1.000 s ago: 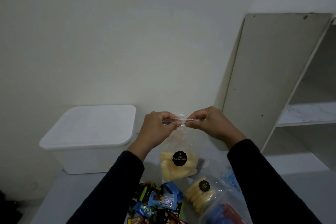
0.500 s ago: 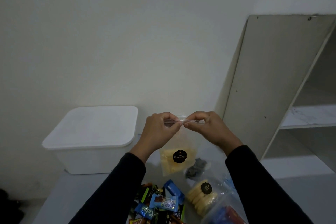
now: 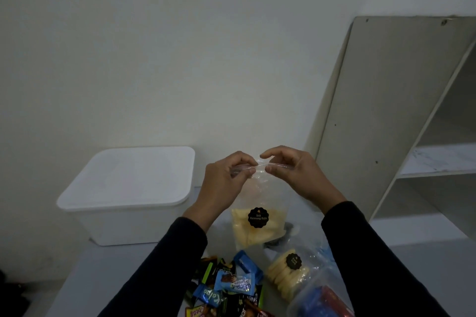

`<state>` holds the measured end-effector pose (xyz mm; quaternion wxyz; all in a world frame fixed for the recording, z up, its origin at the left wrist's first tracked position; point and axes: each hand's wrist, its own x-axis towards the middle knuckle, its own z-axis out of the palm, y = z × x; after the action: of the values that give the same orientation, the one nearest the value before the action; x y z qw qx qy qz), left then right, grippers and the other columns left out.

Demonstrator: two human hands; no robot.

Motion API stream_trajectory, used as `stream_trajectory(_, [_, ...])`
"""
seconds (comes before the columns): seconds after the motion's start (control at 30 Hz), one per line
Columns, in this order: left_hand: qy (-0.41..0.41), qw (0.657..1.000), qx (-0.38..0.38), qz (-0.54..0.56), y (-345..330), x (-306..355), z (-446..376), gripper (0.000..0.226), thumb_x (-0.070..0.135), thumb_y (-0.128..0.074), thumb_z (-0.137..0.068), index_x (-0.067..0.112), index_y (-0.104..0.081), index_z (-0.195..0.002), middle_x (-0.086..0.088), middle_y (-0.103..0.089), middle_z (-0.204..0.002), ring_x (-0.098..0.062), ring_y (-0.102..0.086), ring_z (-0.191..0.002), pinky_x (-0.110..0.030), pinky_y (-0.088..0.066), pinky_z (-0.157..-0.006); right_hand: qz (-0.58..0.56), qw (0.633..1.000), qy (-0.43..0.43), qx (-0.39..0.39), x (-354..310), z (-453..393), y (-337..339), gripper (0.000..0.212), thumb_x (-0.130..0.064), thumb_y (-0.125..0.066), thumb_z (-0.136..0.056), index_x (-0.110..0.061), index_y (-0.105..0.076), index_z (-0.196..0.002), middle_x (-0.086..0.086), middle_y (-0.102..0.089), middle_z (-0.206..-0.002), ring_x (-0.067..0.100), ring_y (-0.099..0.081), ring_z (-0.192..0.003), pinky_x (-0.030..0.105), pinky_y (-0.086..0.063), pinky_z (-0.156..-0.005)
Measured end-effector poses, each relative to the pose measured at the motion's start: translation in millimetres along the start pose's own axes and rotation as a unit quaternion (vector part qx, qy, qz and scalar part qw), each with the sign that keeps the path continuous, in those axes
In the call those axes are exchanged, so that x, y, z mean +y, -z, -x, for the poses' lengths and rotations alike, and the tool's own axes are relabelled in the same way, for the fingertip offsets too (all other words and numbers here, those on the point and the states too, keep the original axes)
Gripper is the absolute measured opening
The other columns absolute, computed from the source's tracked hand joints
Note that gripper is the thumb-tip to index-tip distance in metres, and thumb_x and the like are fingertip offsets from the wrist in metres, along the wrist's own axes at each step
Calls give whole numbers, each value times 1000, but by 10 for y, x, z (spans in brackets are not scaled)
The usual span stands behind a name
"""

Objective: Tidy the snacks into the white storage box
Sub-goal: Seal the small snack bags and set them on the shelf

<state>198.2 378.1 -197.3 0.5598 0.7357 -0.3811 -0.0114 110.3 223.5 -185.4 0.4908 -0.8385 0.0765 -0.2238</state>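
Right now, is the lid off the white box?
No, the lid sits closed on the white box, while both hands pinch the top of the clear bag.

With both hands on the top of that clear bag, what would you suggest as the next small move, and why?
Probably finish pressing the top strip shut. The left hand and right hand pinch the clear bag by its top edge, above the table. The white box has its lid on, so that must come off next.

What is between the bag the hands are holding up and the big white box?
Only the left hand and its wrist. In the head view it crosses the gap between the clear snack bag and the lidded white storage box; behind it is bare table.
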Motion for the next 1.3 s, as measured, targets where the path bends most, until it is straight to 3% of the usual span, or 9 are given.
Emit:
stream_trajectory(0.1, [10, 1000, 1, 14, 65, -22, -22, 20, 8, -69, -83, 27, -67, -77, 12, -69, -73, 1, -67, -72, -3, -46, -66, -20, 1000, 16, -19, -34, 49, -27, 29, -6, -64, -87, -34, -70, -85, 6, -70, -89, 17, -62, -81, 22, -52, -75])
stream_trajectory(0.27, [7, 999, -14, 30, 146, -103, -65, 27, 9, -70, -82, 34, -66, -72, 13, -69, -72, 0, -68, -72, -7, -50, -69, 23, 1000, 10, -18, -67, 84, -85, 37, 3, -56, -89, -28, -71, -75, -19, -66, -70, 6, -56, -65, 13, -47, -68])
stream_trajectory(0.47, [29, 993, -25, 115, 211, -249, -134, 12, 11, -67, -85, 22, -69, -82, 8, -70, -80, 4, -65, -66, -6, -47, -65, 26, 999, -27, 9, -37, 177, -172, 25, -7, -65, -86, -32, -72, -86, -8, -66, -91, -2, -59, -71, 14, -50, -74])
stream_trajectory(0.6, [34, 993, -29, 108, 122, -482, -170, 31, 19, -65, -88, 44, -57, -104, 9, -69, -95, -4, -69, -82, -18, -53, -78, 45, 996, -77, 25, 217, 193, -246, 33, -4, -65, -85, -36, -72, -83, -12, -68, -77, -2, -62, -66, 18, -53, -71])
stream_trajectory(0.73, [43, 991, -79, 101, -91, -799, -166, 57, 16, -63, -89, 60, -38, -115, 13, -55, -119, -3, -62, -99, -15, -50, -83, 14, 989, -120, 80, 541, 20, -283, 37, 4, -58, -87, -30, -70, -80, -7, -67, -73, -7, -59, -57, 8, -46, -56])
stream_trajectory(0.8, [46, 993, -83, 68, -226, -1015, -228, 51, 9, -62, -88, 52, -49, -112, 9, -53, -122, -6, -60, -104, -17, -50, -86, -4, 986, -138, 93, 747, -151, -283, 36, 6, -58, -86, -28, -71, -81, -5, -66, -72, -7, -58, -54, 7, -44, -54])
stream_trajectory(0.97, [112, 994, -15, 9, -593, -1465, -556, 31, 0, -64, -83, 28, -67, -97, 4, -60, -112, -4, -61, -92, 3, -42, -74, 1, 985, -159, 65, 1304, -704, -283, 29, 9, -55, -84, -10, -73, -96, -5, -64, -73, -12, -55, -52, 1, -41, -55])
stream_trajectory(1.17, [149, 988, 30, -34, -992, -2010, -946, 37, 0, -64, -79, 33, -64, -94, 6, -62, -107, -7, -64, -91, -7, -46, -79, 13, 985, -168, 29, 1999, -1291, -283, 31, 5, -60, -84, -24, -72, -89, -13, -65, -73, -11, -57, -58, 1, -42, -58])
stream_trajectory(1.3, [168, 985, 23, -44, -1208, -2312, -1061, 34, -1, -65, -80, 28, -64, -97, 1, -64, -111, -11, -65, -90, -14, -49, -81, 27, 982, -186, 10, 2347, -1493, -308, 30, 2, -60, -85, -25, -73, -88, -13, -66, -77, 3, -61, -69, 3, -47, -65])
